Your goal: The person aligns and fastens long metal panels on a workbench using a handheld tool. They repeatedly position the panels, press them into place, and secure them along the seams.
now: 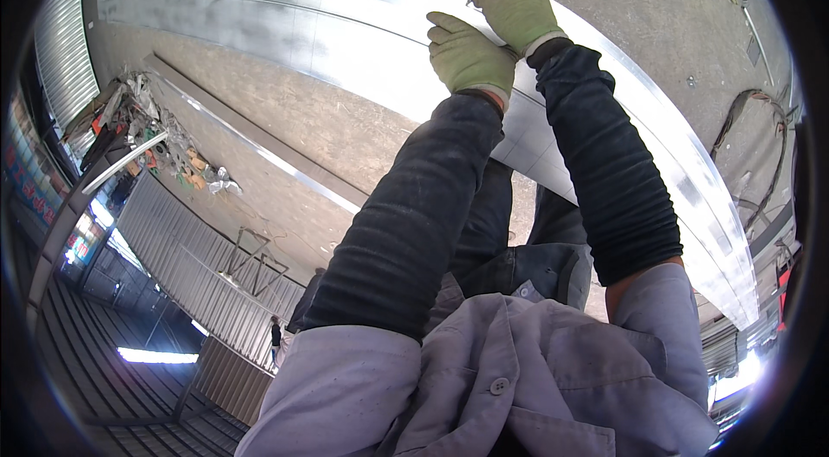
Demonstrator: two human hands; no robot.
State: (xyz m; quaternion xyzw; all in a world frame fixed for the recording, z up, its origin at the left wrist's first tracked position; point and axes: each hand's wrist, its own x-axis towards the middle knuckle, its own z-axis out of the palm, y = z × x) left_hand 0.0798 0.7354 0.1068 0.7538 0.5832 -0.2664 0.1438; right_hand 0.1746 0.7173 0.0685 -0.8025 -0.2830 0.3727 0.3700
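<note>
Galvanised sheet-metal panel (345,34) — left hand (469,56) gloved, fingers curled, pressing flat on it; right hand (515,4) beside, pinching small thin tool (471,0) against the sheet.

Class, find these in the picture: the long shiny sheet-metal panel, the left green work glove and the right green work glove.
long shiny sheet-metal panel (285,17), head view, bare flat face.
left green work glove (469,56), head view, back of hand.
right green work glove (516,6), head view, back of hand.
</note>
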